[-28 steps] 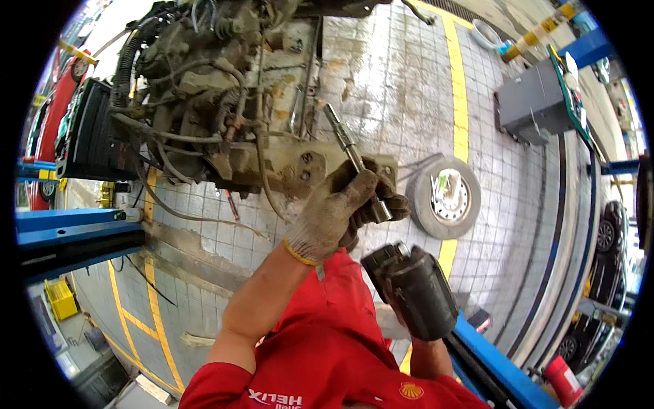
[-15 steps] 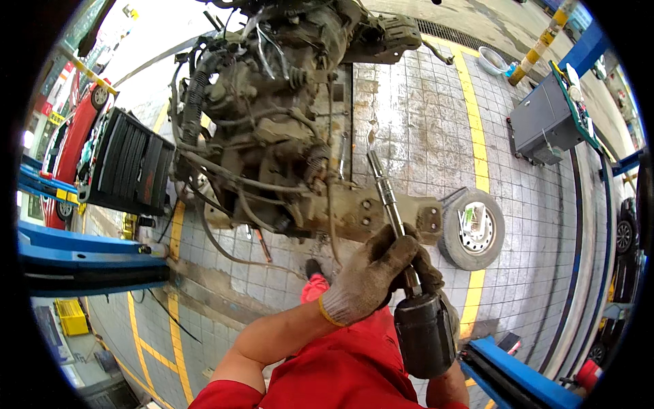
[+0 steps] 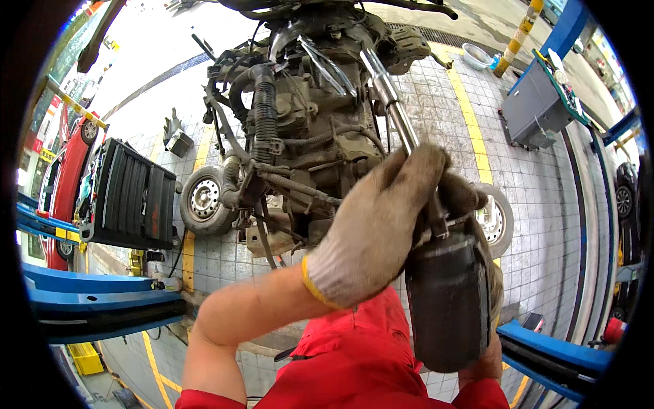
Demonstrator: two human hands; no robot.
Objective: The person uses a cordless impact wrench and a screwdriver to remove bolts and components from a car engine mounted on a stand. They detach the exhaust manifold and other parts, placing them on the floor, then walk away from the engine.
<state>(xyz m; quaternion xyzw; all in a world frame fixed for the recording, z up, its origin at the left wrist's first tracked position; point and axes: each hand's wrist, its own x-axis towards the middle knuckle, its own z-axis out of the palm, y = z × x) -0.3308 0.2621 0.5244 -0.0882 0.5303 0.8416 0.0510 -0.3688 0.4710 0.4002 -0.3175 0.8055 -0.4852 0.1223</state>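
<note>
Above you hangs a greasy engine and gearbox assembly [image 3: 306, 129] with black hoses and cables, and a small wheel [image 3: 203, 200] sits at its left, another wheel [image 3: 496, 221] at its right, partly hidden. On your left you have a black radiator panel [image 3: 129, 198] standing beside a red car [image 3: 65, 170], with blue lift arms [image 3: 95, 307] below it and another blue lift arm [image 3: 552, 351] at lower right. Far off on the grey tiled floor [image 3: 545, 204] with yellow lines you see a grey tool cabinet [image 3: 535, 109], a white bowl [image 3: 477, 56] and a yellow-black post [image 3: 518, 34].
</note>
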